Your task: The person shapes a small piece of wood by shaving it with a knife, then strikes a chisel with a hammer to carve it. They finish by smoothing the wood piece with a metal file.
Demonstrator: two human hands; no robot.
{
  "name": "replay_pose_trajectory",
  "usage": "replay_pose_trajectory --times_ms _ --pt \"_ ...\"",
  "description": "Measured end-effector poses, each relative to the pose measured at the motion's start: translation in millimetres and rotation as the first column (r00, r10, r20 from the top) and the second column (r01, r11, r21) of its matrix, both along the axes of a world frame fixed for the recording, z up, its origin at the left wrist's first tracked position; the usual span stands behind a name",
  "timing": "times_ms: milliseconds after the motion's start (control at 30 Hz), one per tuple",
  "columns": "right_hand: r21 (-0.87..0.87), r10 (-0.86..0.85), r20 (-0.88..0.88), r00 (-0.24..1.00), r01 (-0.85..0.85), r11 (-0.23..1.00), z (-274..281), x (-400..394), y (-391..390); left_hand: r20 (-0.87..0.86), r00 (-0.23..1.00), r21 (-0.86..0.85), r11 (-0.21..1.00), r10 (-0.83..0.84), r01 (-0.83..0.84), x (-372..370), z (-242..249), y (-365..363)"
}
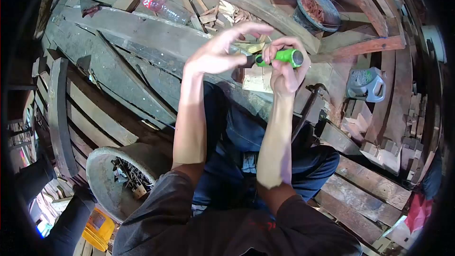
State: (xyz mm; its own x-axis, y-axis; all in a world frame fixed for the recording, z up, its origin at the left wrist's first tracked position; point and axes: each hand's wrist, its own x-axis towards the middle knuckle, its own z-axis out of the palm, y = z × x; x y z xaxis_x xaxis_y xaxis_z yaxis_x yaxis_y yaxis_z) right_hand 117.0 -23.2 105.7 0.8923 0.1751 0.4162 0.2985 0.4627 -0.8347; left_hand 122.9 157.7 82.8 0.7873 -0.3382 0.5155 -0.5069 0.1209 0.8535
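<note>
Green-handled tool (283, 58) in the right hand (286, 68)

Grey, worn planking (142, 85) at 10 o'clock; spaced slats (92, 109), 9. Reddish timber ribs (362, 4) toward 2. Brown floorboards (362, 199), 4. Bright light (43, 227) low at 8.

right hand (287, 77): closed round green-handled tool (286, 56) | left hand (215, 56): open, thumb near tool's dark end, contact unclear | wood block (257, 83): below tool, toward grey boards' (135, 31) right end | plastic bottle (168, 9): lying along boards' far edge, wood scraps (226, 13) beside it | bucket (102, 173): near boards' near edge, nails (135, 174) inside
</note>
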Motion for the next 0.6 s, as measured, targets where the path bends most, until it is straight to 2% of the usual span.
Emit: replay_pose_trajectory --times_ms 67,100,133,167,233,267,300,400,500,533,567,600 --pt "-0.122 -0.048 0.023 0.999 0.051 0.991 4 1 0 0.009 0.999 0.127 0.991 0.037 -0.038 -3 -7 -12" --pt "-0.183 -0.070 0.037 0.997 0.076 0.980 5 1 0 -0.035 0.998 0.162 0.985 0.059 -0.052 -6 -2 -19" --pt "-0.172 -0.056 0.061 0.997 0.066 0.983 4 2 1 -0.079 0.994 0.196 0.978 0.080 -0.064 -8 7 -28" --pt "-0.231 -0.115 0.080 0.990 0.131 0.964 5 2 1 -0.123 0.987 0.230 0.971 0.101 -0.071 -9 11 -36" --pt "-0.340 -0.232 0.132 0.964 0.264 0.903 9 1 3 -0.056 0.986 0.187 0.971 0.160 -0.147 -3 -1 -46" --pt "-0.360 -0.243 0.060 0.968 0.248 0.899 10 -1 3 -0.041 0.982 0.161 0.971 0.183 -0.175 -1 -8 -48" --pt "-0.426 -0.248 0.110 0.963 0.271 0.863 9 0 3 -0.027 0.978 0.136 0.970 0.208 -0.202 0 -10 -49" --pt "-0.601 -0.198 0.261 0.945 0.319 0.733 10 7 2 -0.214 0.968 0.057 0.991 0.128 -0.119 1 -21 -47" --pt "-0.423 -0.210 0.224 0.952 0.290 0.859 5 13 5 -0.268 0.955 -0.115 0.980 0.129 -0.164 11 -33 -41" --pt "-0.390 -0.301 0.213 0.929 0.364 0.846 -4 19 3 -0.317 0.935 -0.154 0.964 0.159 -0.216 9 -37 -31" --pt "-0.517 -0.331 0.167 0.929 0.368 0.773 -17 25 2 -0.270 0.931 -0.171 0.940 0.245 -0.297 14 -48 -22" --pt "-0.635 -0.366 0.125 0.922 0.357 0.685 -32 30 0 -0.385 0.881 -0.236 0.893 0.277 -0.383 10 -47 -14"
